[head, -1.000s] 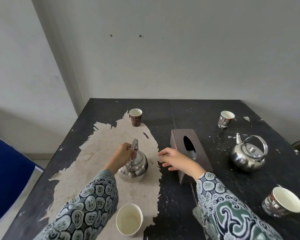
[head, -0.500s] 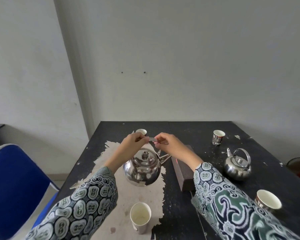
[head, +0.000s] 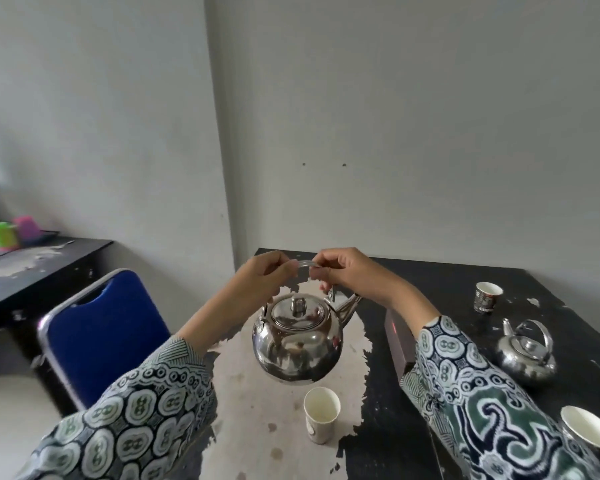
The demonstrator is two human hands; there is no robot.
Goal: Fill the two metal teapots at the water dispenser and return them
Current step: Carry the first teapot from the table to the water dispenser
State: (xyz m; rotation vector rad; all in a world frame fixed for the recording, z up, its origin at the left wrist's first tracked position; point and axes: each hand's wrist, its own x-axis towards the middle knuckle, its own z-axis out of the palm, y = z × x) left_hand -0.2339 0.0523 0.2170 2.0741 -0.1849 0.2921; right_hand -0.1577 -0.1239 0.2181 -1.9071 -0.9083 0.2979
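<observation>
A shiny metal teapot [head: 297, 341] with its lid on hangs in the air above the worn black table [head: 430, 427], spout pointing right. My left hand [head: 264, 282] and my right hand [head: 343, 271] both pinch its thin raised handle at the top, one on each side. A second metal teapot [head: 527, 355] stands on the table at the right, its handle upright, apart from both hands.
Paper cups stand on the table: one [head: 321, 414] right under the lifted teapot, one [head: 487, 296] at the back right, one [head: 587, 431] at the front right. A dark tissue box [head: 397, 337] lies mid-table. A blue chair [head: 97, 337] and a side desk [head: 32, 271] are on the left.
The teapot went from resting on the table in my left hand to hanging in the air; my right hand joined on the handle. The view has tilted up and left.
</observation>
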